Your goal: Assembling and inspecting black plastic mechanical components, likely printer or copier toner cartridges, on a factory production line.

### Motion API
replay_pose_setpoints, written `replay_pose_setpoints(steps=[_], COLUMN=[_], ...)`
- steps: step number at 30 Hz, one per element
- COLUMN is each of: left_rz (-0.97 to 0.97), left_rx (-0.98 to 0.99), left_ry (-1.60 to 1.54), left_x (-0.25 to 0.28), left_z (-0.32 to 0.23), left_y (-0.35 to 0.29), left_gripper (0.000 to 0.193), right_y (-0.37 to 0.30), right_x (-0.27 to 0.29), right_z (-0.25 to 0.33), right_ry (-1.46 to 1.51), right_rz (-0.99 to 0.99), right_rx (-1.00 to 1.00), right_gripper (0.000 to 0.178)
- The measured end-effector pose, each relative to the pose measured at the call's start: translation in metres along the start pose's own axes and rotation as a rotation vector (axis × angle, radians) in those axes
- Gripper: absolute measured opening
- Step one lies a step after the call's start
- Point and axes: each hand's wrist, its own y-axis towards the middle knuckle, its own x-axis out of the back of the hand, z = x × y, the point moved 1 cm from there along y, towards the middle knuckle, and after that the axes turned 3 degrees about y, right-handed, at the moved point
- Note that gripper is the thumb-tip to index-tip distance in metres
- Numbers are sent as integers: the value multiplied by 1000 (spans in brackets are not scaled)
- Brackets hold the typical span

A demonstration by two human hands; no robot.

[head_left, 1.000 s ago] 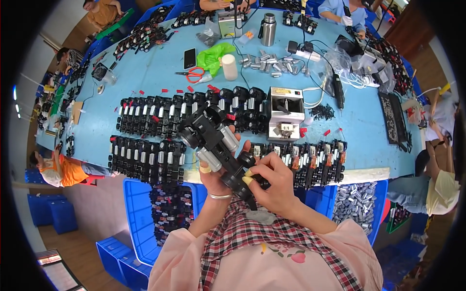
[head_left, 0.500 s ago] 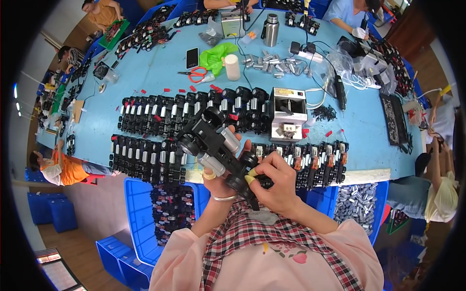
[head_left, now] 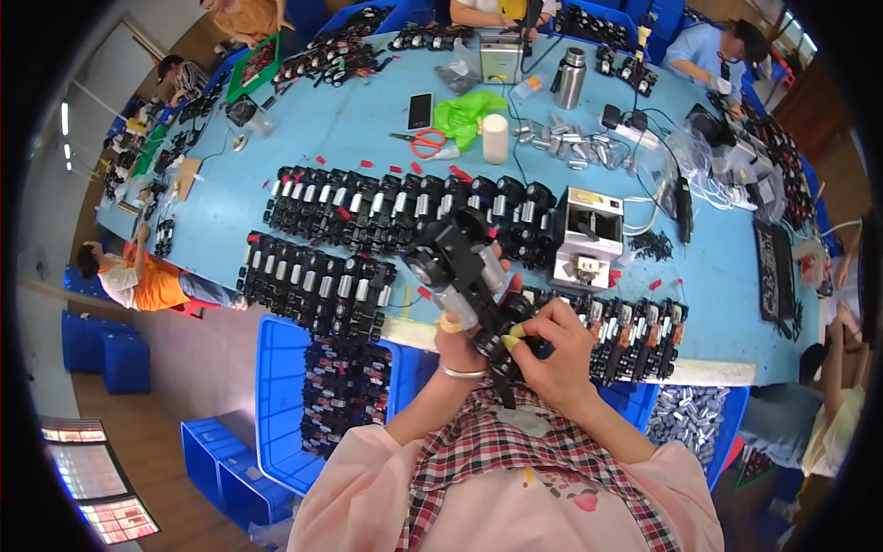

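A black toy car chassis [head_left: 457, 253] with wheels and silver cylinders on its sides is held at a slant over the table's front edge. My left hand [head_left: 458, 348] is closed around it from below, a bracelet at the wrist. With yellow-covered fingertips, my right hand [head_left: 561, 354] pinches at the wheels on the nearer, lower end; what exactly is between those fingers is hidden. Behind the chassis stands a row of similar chassis [head_left: 377, 204]. A second group [head_left: 317, 287] lies to the left, and more chassis [head_left: 635, 336] line the edge right of my hand.
Beyond my right hand sits a boxy white machine [head_left: 589, 207], near a pile of small black parts [head_left: 651, 245]. Scissors [head_left: 428, 142], a green bag [head_left: 469, 117], loose silver cylinders [head_left: 575, 145] and a steel flask [head_left: 570, 81] lie farther back. Blue bins [head_left: 276, 405] stand below the edge.
The whole scene has shifted rightward in the picture as the view turned. Both hands keep the chassis, its far end now slightly steeper, with the right fingers still at the near wheels.
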Motion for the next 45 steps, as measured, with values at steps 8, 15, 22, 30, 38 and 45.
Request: replay_pose_setpoints(steps=[8,15,22,30,38,45], left_rz=[-27,-2,-8,-29,-405,-241], left_rx=[-50,-38,-28,194,368,319], left_ry=[-111,-125,-105,-110,960,2253], left_x=[11,15,15,39,236,285], left_z=[-14,-8,-7,-5,-6,-25], left_y=[7,2,3,5,0,25], left_gripper=[88,87,85,77,41,43], right_y=[6,3,4,2,-61,-105], right_x=[10,5,-1,-12,-9,11], right_z=[3,0,3,-10,-111,-164], right_ry=[302,67,-66,101,123,-4], right_rz=[142,177,151,263,166,149], right_rx=[-220,-29,49,9,-278,-459], right_gripper=[16,14,14,16,10,17])
